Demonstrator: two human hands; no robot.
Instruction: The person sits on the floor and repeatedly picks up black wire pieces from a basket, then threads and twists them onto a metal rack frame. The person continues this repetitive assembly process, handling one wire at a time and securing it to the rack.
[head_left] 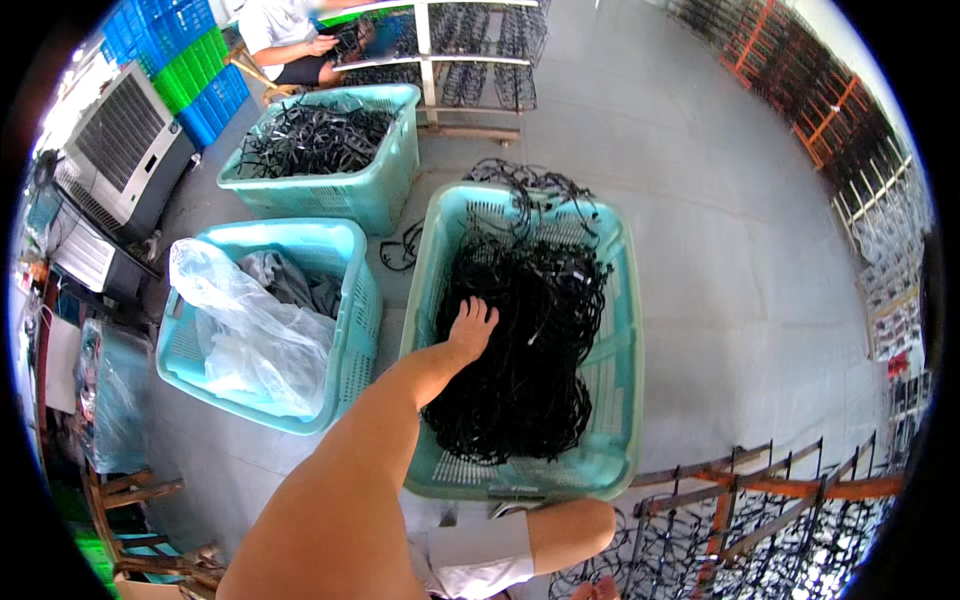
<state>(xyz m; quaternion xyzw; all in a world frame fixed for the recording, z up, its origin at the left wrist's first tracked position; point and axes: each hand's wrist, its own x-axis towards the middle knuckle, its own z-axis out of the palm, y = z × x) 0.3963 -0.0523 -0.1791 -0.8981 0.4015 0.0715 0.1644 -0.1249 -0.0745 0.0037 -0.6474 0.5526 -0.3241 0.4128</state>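
Note:
My left hand (473,328) reaches from the lower left into a pale green plastic basket (625,400). It lies on the left part of a heap of thin, black, strap-like pieces (530,350), fingers apart, with nothing seen gripped. What these pieces are, I cannot tell. More of them hang over the basket's far rim. At the bottom edge, beyond my bent knee, a bit of skin looks like fingertips of my right hand (598,589); the rest is cut off.
A turquoise basket (345,350) with clear plastic sheeting stands left; behind it, another basket (400,165) holds black pieces. A person (285,40) sits near a white rack (425,60). Racks line the right side and lower right. An air cooler (125,145) stands far left.

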